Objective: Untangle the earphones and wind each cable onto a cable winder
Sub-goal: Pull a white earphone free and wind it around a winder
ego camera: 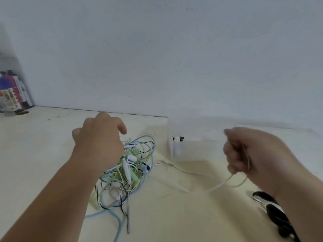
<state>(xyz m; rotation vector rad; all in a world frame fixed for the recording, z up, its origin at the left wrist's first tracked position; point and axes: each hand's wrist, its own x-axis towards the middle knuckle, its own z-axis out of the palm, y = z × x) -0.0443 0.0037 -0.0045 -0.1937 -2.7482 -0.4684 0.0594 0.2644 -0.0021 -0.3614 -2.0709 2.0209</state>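
Head view. Earphone tangle [129, 168]: blue, green, black and white cables heaped mid-surface [43, 145]. Left hand [99, 135] sits over its top, fingers hidden, so I cannot tell whether it grips. Right hand [251, 151]: fingers curled round the white cable [185, 169] leading out of the heap. Risk: a hard pull likely tightens knots or drags the heap. Nearby: translucent box [192, 147] behind the cable, black-and-white object [272, 210] by the right wrist, books [12, 91] far left.

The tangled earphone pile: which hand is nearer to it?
Left. The left hand hovers at the upper edge of the pile; the right hand is off to its right, gripping a white cable.
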